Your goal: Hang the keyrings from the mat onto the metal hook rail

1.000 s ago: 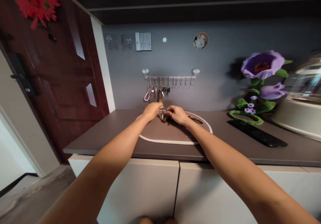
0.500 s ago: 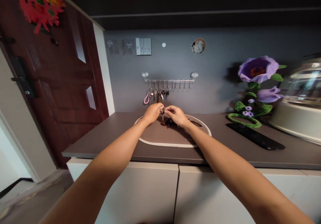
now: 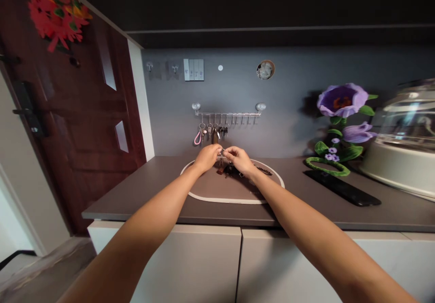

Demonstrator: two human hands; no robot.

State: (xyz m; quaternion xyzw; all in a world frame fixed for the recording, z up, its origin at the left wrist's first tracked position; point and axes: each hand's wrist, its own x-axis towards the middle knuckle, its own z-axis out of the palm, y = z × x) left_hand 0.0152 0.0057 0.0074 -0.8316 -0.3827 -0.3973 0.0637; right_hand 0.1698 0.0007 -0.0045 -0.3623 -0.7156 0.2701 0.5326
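Note:
My left hand (image 3: 206, 157) and my right hand (image 3: 239, 160) meet over an oval brown tray with a white rim (image 3: 234, 198) on the counter. Both pinch a small metal key ring (image 3: 221, 154) between their fingertips, with a brown tag hanging under it. More dark keys (image 3: 263, 171) lie on the tray just behind my right hand. On the wall above, a chrome hook rail (image 3: 228, 113) carries several key bunches (image 3: 217, 131), one with a pink loop (image 3: 197, 137).
A dark wooden door (image 3: 78, 113) stands to the left. On the grey counter (image 3: 142, 189) to the right lie a black flat device (image 3: 341, 187), a purple plush flower (image 3: 340, 122) and a domed appliance (image 3: 401, 135). White cabinet doors (image 3: 210, 262) are below.
Both hands have stayed together on the key ring and lifted it slightly off the tray. The camera has tilted up a little, so everything sits lower in the picture.

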